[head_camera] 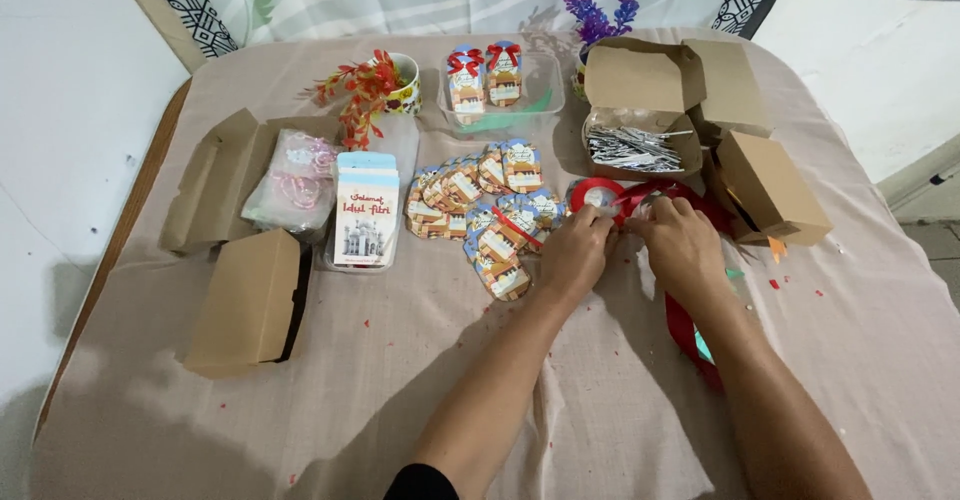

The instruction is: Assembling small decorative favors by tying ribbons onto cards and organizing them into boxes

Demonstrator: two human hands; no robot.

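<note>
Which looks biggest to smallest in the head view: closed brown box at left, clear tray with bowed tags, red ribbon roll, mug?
1. Closed brown box, though it lies nearest the camera.
2. Clear tray.
3. Red ribbon roll and mug: alike, and both partly hidden, so unranked.

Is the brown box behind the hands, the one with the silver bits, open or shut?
Open. The brown box has its lid flaps folded up and back, and the silver pieces lie exposed inside in clear wrapping.
</note>
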